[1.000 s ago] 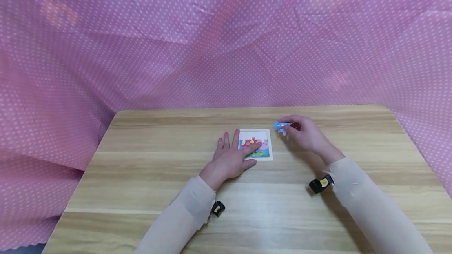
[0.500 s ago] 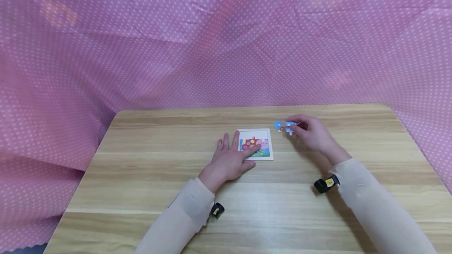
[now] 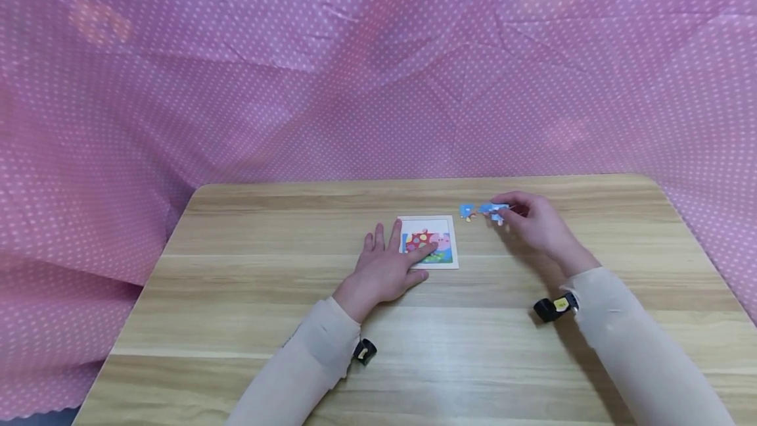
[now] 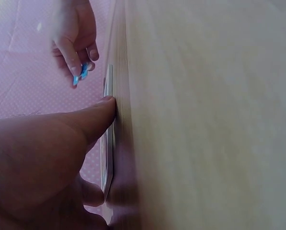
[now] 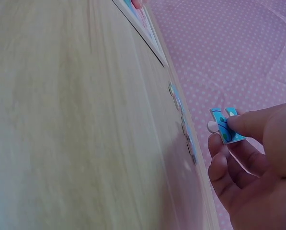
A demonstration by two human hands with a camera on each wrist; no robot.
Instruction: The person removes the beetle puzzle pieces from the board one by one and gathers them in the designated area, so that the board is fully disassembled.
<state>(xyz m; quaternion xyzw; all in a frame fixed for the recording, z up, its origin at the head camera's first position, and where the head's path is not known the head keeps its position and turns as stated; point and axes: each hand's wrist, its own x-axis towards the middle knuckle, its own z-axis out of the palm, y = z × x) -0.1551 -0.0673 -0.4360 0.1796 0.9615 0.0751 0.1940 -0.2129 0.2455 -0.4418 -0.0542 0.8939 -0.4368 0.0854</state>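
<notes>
My left hand [image 3: 384,271] rests spread on a white-framed jigsaw puzzle board [image 3: 454,242], fingers straight over its left part. A pink pig in a red spotted picture fills the board's lower part; its upper part is white. My right hand [image 3: 541,225] pinches a light-blue jigsaw piece [image 5: 223,125] between thumb and fingers, just above the table, right of the board. Beneath and left of it lie loose blue jigsaw pieces [image 3: 466,211] on the table. In the right wrist view these table pieces [image 5: 175,96] form a row seen nearly edge-on.
The wooden table [image 3: 236,321] ends at a back edge close behind the pieces. A pink polka-dot cloth [image 3: 378,84] hangs behind it. Black bands [image 3: 556,307] with small devices sit on both wrists.
My right hand has moved to the right with a jigsaw piece in its fingers. Blue pieces now show on the table to its left. The left hand has stayed on the board.
</notes>
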